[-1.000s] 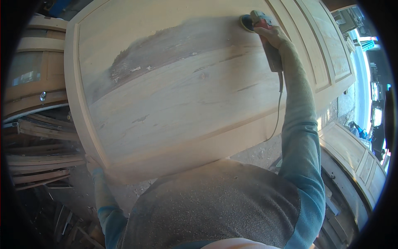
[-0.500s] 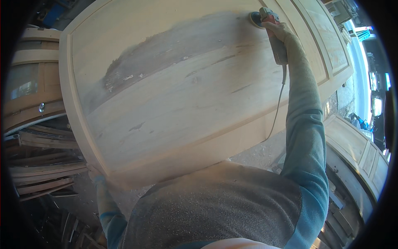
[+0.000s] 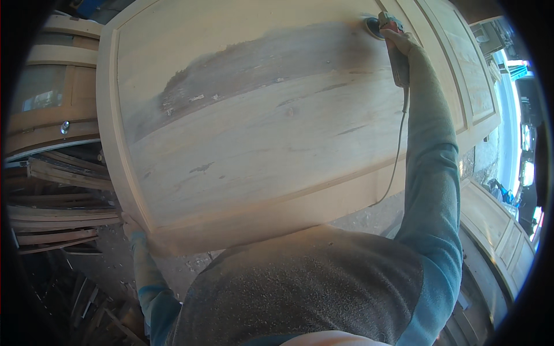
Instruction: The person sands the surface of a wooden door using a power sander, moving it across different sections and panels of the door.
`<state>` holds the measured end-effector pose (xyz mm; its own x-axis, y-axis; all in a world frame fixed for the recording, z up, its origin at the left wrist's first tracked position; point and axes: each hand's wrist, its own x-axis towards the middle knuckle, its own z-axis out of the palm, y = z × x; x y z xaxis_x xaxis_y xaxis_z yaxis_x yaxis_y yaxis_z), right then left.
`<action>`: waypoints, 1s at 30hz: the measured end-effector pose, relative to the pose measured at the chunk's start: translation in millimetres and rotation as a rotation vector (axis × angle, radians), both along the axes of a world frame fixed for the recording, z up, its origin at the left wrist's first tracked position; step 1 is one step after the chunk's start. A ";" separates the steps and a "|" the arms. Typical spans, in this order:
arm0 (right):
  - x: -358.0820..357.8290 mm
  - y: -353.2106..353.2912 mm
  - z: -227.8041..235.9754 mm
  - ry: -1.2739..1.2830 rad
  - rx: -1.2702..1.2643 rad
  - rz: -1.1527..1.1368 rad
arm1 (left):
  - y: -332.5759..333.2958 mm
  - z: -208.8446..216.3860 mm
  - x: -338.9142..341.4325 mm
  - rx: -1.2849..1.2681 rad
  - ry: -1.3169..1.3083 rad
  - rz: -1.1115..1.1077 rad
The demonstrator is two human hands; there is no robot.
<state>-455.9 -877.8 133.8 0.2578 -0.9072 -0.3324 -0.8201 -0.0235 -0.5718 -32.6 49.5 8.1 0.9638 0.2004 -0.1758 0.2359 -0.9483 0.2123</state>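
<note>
A large pale wooden door panel lies flat in front of me, with a darker grey band across its upper part. My right hand is stretched to the far side and grips a corded sander, whose round pad rests on the wood at the end of the grey band. Its cable hangs down along my right sleeve. My left hand holds the panel's near left corner.
Stacked curved wooden frames and slats lie to the left. Another panelled door lies at the lower right. Bright daylight and a street show at the far right edge. Wood scraps litter the dusty floor at the lower left.
The sander in my right hand has stayed near the panel's far right end; the view has shifted slightly, with the panel sitting further right in the frame.
</note>
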 end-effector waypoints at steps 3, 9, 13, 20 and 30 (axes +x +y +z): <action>46.6 57.2 11.7 0.023 -0.034 0.173 | 11.4 -0.6 -9.6 0.057 -0.021 0.010; 136.4 128.1 1.8 0.081 -0.081 0.464 | -31.2 22.1 -23.1 -0.142 0.007 -0.034; 125.2 131.5 15.2 0.038 -0.105 0.449 | -10.7 10.6 -15.0 -0.242 0.014 -0.030; 24.0 19.7 6.6 0.122 -0.047 0.112 | -13.0 1.2 -4.1 -0.150 -0.028 -0.051; 39.4 2.9 -4.4 -0.023 -0.071 0.111 | -14.6 9.0 -7.2 -0.018 -0.030 -0.010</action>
